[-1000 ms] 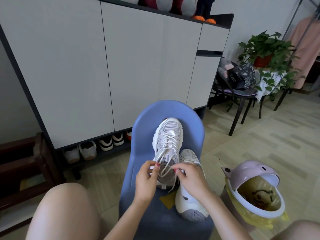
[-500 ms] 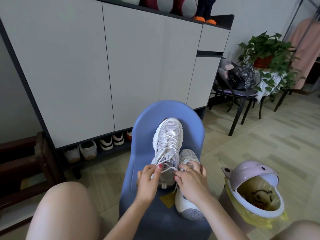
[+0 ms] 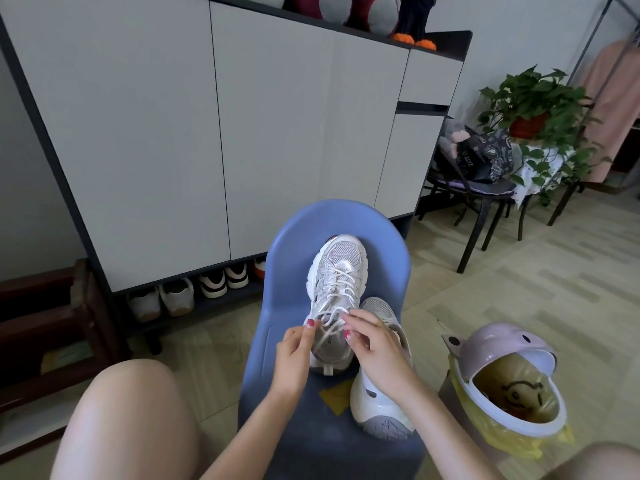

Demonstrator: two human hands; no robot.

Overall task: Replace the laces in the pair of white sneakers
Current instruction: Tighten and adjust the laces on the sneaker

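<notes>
Two white sneakers lie on a blue chair (image 3: 298, 244). The left sneaker (image 3: 341, 268) stands upright, toe pointing away, with a white lace (image 3: 337, 289) crossed through its eyelets. The right sneaker (image 3: 377, 403) lies tipped on its side beside it, grey heel sole toward me. My left hand (image 3: 294, 355) pinches a lace end at the sneaker's collar on the left. My right hand (image 3: 375, 348) pinches the other lace end on the right, its fingers spread over both shoes.
A pink-lidded bin (image 3: 502, 379) with a yellow liner stands open to the right of the chair. Behind it are a grey cabinet (image 3: 207, 133) with shoes (image 3: 194, 292) beneath, a black chair (image 3: 485, 195) with a bag, and a potted plant (image 3: 533, 105). My bare knees frame the chair.
Both hands closed together over the top eyelets half a second ago; now they have drawn slightly apart, each pulling a lace end outward.
</notes>
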